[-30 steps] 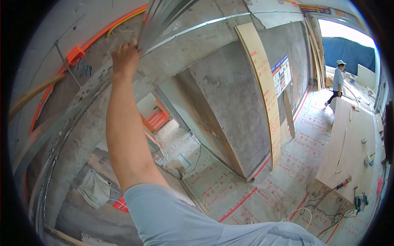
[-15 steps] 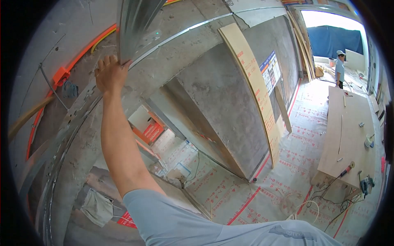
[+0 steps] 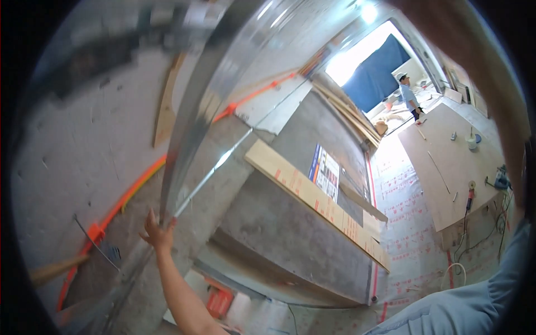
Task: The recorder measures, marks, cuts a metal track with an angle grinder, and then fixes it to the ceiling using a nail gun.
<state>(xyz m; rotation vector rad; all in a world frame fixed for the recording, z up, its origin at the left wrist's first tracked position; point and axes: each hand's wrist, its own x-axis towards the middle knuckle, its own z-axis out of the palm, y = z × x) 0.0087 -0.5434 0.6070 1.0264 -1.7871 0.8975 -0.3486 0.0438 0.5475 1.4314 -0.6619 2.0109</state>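
Note:
A long shiny metal channel (image 3: 192, 134) rises past me, tilted, its upper part smeared by motion. At its lower end is my left hand (image 3: 159, 233), with thumb and fingers on either side of the metal. Part of the grip is hidden by the channel. A thin bright metal strip (image 3: 223, 159) runs along the concrete beside that hand. My right arm (image 3: 474, 50) is raised along the right rim, and its hand lies outside the picture. Near the left hand an orange conduit (image 3: 142, 176) follows the wall, with an orange junction box (image 3: 96, 232) on it.
A yellowish board (image 3: 318, 204) leans on the grey wall. To the right, a wooden worktable (image 3: 430, 162) carries tools and cables. A co-worker (image 3: 409, 96) in a white helmet stands beyond it. Printed protective sheeting (image 3: 399, 223) covers the floor. A dark shape at upper left is blurred.
My view has turned and tilted, so the left hand and channel's lower end appear lower. My right arm has come into view, raised. The left hand stays at the channel.

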